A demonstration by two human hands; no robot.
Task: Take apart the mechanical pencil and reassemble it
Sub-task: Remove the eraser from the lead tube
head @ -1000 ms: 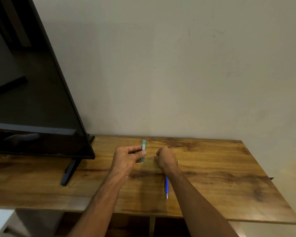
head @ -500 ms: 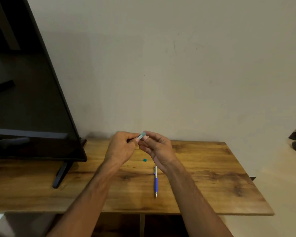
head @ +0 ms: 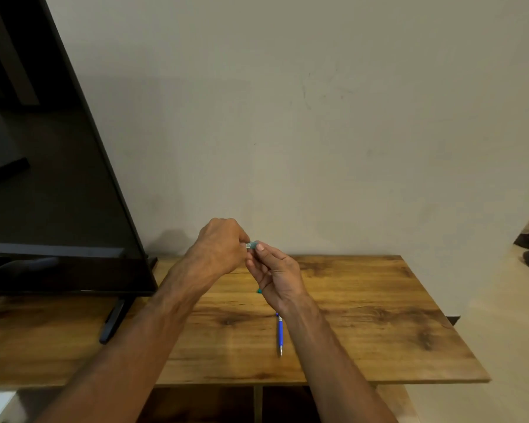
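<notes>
In the head view, we hold both hands raised together just above the middle of the frame, over the far edge of the wooden table. Our left hand is curled nearly closed, its fingertips pinching one end of a small pale teal piece. Our right hand is half open with the palm turned up; its thumb and forefinger meet on the other end of the same piece, and the other fingers are loosely bent. What exactly the piece is we cannot tell, since most of it is hidden inside our left fingers; we judge it to be part of the pencil.

The blue barrel lies on the table in the lower middle of the frame, tip toward us, its upper end hidden under our right wrist. A small teal cap sits on the wood just left of our right palm, apart from the barrel. A dark television fills the upper left.

We judge the disassembly to be under way. The risks from here are that the tiny piece could slip from our pinch and roll off the table, that our right forearm could brush the barrel lying under it, or that the loose cap could get knocked away.
</notes>
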